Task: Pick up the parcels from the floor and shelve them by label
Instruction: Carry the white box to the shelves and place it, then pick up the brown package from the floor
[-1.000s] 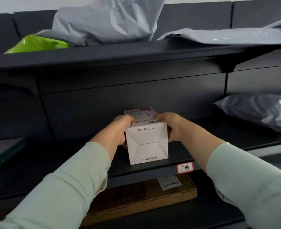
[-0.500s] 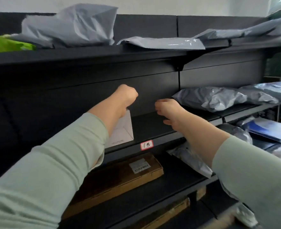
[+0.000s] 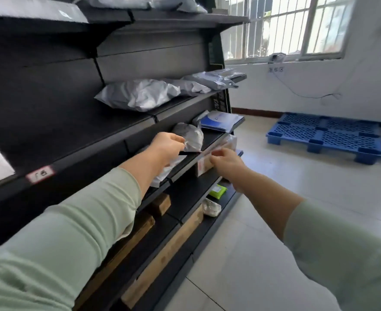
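Left grip point(image 3: 167, 148) just beside grey parcel point(image 3: 190, 136); right grip point(image 3: 226, 163) before cardboard box point(image 3: 202, 168).

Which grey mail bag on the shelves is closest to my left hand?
The small crumpled grey bag beside the blue parcel, right by your left hand; the larger grey bags lie higher up.

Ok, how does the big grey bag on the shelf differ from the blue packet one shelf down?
The grey bag is puffy and crumpled; the blue packet is flat and smooth. The grey bag is plain silver-grey, the blue packet blue and white. The grey bag looks bulkier than the blue packet. Both lie on the dark rack.
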